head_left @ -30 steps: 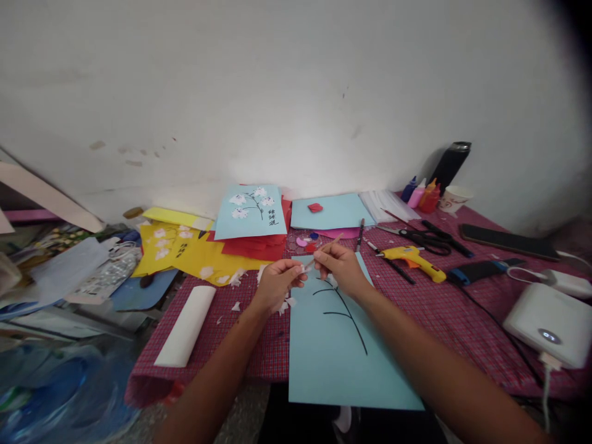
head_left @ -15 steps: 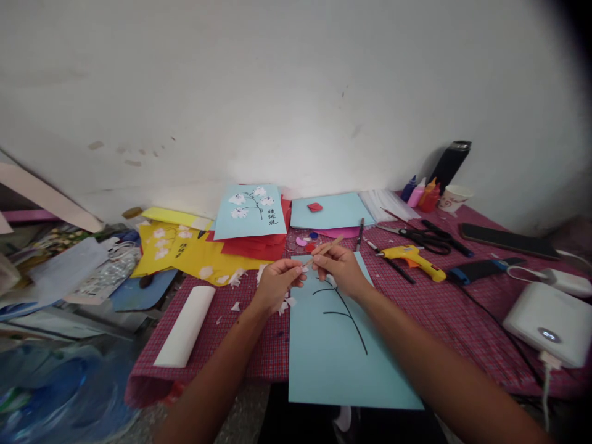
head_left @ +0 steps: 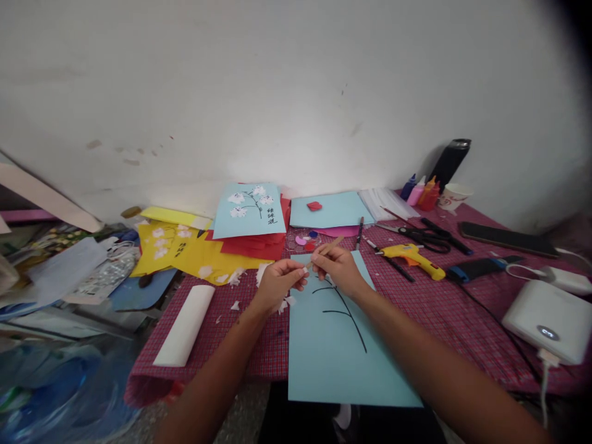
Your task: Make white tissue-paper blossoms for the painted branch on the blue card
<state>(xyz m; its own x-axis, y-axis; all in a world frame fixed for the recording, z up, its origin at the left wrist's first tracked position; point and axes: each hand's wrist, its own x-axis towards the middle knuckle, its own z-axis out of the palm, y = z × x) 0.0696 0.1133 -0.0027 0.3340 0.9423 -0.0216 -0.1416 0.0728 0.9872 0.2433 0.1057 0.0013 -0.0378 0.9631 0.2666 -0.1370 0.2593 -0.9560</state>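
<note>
My right hand (head_left: 337, 266) pinches a thin flat wooden stick (head_left: 332, 245), whose lower end points toward my left fingers. Between the fingertips of my left hand (head_left: 283, 280) is a small piece of white paper (head_left: 305, 270), right at the stick's end. Both hands hover over the top of a light blue sheet (head_left: 324, 364), which carries a black drawn branch (head_left: 349, 314) with curved side twigs. White paper scraps (head_left: 235, 306) lie on the cloth left of the sheet. What lies beneath my fingers is partly hidden.
A finished blue flower picture (head_left: 250, 209) tops red paper at the back. On the right lie a yellow glue gun (head_left: 411, 258), black scissors (head_left: 428, 239), a phone (head_left: 506, 239) and a white power bank (head_left: 548, 320). A white paper roll (head_left: 185, 327) rests at left.
The stick's upper end and both hands have shifted only slightly; the stick still meets the white piece at my left fingertips. Everything on the table stays in place.
</note>
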